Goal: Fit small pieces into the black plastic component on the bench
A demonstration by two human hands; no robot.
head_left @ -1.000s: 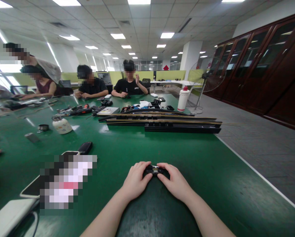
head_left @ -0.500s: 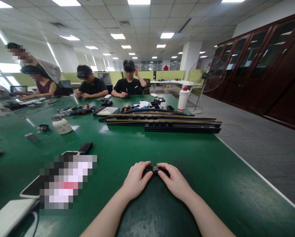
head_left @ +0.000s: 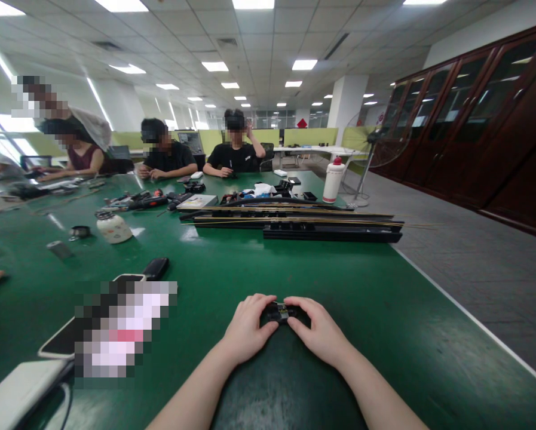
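Observation:
Low over the green table (head_left: 268,388), a small black object (head_left: 281,312) is between my two hands, with a pale greenish, shiny patch at its middle. Its exact kind I cannot make out. My left hand (head_left: 248,323) is closed on its left end, fingers along the far side and thumb on the near side. The opposite end is in my right hand (head_left: 318,328), gripped the same way. Fingers cover both ends of the object. Whether it touches the tabletop is not clear.
Long black rails (head_left: 333,232) with thin rods lie across the table beyond my hands. To the left are a blurred-out device (head_left: 124,328), a black-cased item (head_left: 156,269) and a white jar (head_left: 113,228). A white bottle (head_left: 334,181) stands far right. People sit opposite.
My thumbs have shifted slightly toward me, and the black object's middle shows more now, its top face turned more into view. Both hands keep their hold.

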